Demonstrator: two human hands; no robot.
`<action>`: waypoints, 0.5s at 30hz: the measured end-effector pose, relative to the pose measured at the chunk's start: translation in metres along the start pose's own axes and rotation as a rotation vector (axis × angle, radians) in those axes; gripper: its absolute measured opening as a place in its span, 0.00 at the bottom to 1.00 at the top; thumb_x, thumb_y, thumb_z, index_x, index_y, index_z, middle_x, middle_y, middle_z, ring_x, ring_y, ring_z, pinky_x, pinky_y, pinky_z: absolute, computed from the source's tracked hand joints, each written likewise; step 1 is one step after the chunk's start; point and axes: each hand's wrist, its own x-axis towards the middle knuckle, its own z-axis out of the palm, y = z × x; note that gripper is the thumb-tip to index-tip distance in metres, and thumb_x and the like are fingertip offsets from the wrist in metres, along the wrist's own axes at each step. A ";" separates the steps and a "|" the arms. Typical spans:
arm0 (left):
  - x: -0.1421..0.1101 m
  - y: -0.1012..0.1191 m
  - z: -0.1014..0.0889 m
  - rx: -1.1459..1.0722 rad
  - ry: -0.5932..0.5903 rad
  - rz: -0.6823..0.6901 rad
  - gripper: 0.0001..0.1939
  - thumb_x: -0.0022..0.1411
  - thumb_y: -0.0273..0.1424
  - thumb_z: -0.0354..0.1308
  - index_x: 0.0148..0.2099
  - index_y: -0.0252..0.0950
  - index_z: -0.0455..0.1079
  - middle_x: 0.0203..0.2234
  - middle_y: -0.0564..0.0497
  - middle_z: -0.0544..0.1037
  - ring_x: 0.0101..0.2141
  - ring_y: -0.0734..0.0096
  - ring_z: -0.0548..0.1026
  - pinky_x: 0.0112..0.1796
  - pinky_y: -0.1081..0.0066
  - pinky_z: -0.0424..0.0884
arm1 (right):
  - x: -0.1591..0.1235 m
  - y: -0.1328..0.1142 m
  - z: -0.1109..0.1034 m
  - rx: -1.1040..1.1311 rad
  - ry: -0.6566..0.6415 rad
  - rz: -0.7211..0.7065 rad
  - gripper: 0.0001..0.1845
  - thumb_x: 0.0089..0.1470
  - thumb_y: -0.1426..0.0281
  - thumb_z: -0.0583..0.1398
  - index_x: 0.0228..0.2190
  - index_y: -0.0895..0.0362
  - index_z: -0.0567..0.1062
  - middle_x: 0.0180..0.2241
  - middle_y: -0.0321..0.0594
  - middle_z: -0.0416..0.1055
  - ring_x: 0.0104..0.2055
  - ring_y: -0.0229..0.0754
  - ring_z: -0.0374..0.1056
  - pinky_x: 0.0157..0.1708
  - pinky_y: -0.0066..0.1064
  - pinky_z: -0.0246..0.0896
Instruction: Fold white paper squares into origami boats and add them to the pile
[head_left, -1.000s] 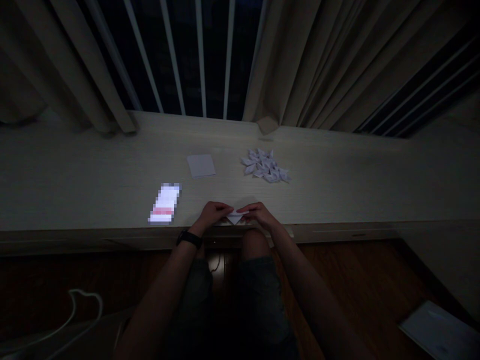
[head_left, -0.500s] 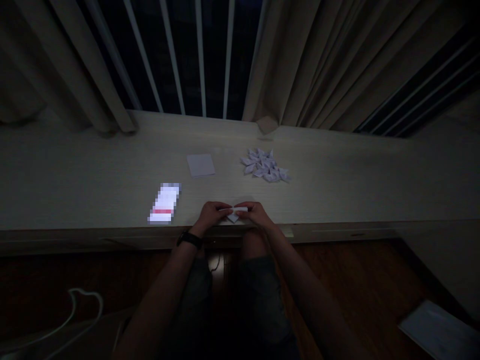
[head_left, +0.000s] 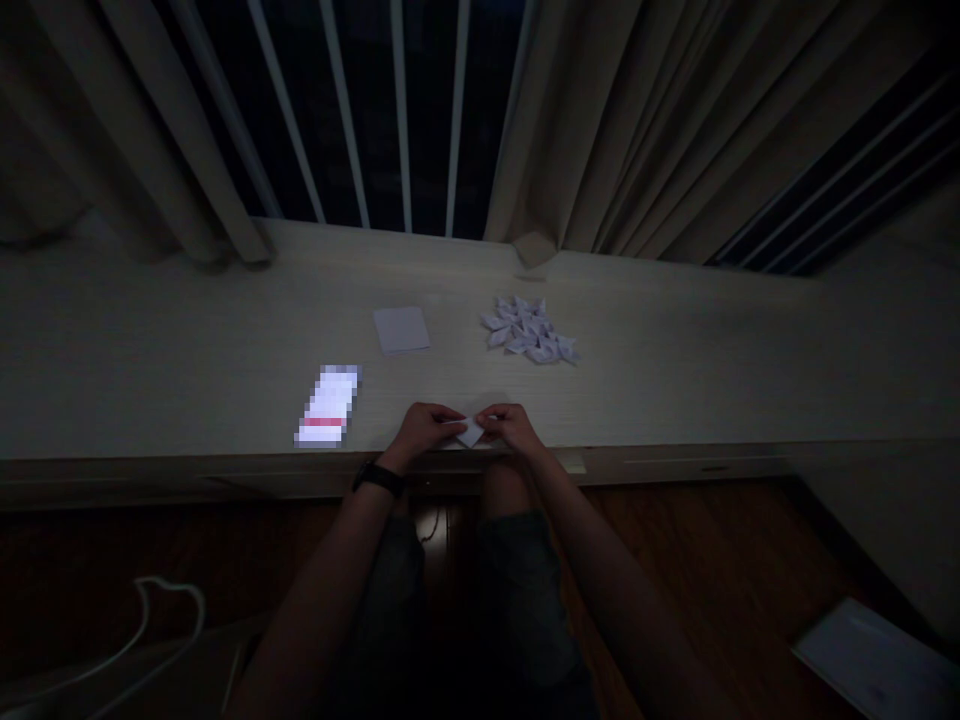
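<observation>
A small folded piece of white paper [head_left: 471,432] is held between my two hands, just above the front edge of the pale ledge [head_left: 675,380]. My left hand [head_left: 426,428] pinches its left side, fingers closed. On the other side my right hand [head_left: 511,428] grips the right part with thumb and fingertips. The fingers cover much of the paper, so its full shape is hidden. Beyond my hands, to the right, lies a pile of folded paper pieces [head_left: 529,330]. A flat stack of square paper [head_left: 402,330] rests to the left of that pile.
A lit phone [head_left: 328,405], its screen blurred, lies left of my hands. Curtains [head_left: 592,120] and a barred window [head_left: 375,120] stand behind the ledge. Below are a wooden floor [head_left: 675,560], a white cable [head_left: 196,600] and a pale flat object [head_left: 877,650] at lower right.
The paper between my fingers has turned or been refolded and now shows a lighter, diamond-like face. My right fingers have shifted slightly on it. Pile, stack and phone stay put.
</observation>
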 end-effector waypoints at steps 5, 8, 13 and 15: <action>0.001 -0.001 0.002 0.013 -0.014 0.004 0.17 0.47 0.39 0.65 0.37 0.33 0.78 0.31 0.47 0.81 0.32 0.65 0.76 0.33 0.72 0.68 | -0.002 -0.001 0.002 -0.009 0.007 -0.007 0.18 0.35 0.56 0.67 0.23 0.58 0.76 0.18 0.37 0.71 0.19 0.39 0.66 0.21 0.30 0.61; 0.001 -0.003 0.003 0.022 -0.043 0.050 0.17 0.50 0.41 0.63 0.39 0.34 0.78 0.33 0.47 0.81 0.34 0.65 0.77 0.35 0.72 0.68 | -0.002 -0.001 0.003 -0.044 0.002 -0.025 0.18 0.37 0.56 0.67 0.23 0.58 0.76 0.18 0.36 0.71 0.20 0.38 0.66 0.22 0.29 0.61; 0.003 -0.006 0.004 0.019 -0.070 0.042 0.17 0.53 0.41 0.60 0.36 0.34 0.78 0.29 0.48 0.81 0.31 0.66 0.76 0.32 0.73 0.68 | -0.003 0.000 0.000 -0.063 -0.002 -0.065 0.19 0.38 0.56 0.67 0.27 0.59 0.78 0.21 0.37 0.73 0.21 0.37 0.66 0.23 0.29 0.63; 0.003 -0.007 0.004 0.006 -0.055 0.021 0.16 0.52 0.41 0.61 0.36 0.33 0.78 0.29 0.47 0.81 0.29 0.67 0.76 0.31 0.73 0.68 | -0.004 0.000 -0.003 -0.020 0.011 -0.074 0.20 0.37 0.56 0.67 0.27 0.59 0.78 0.23 0.38 0.74 0.21 0.37 0.67 0.24 0.29 0.64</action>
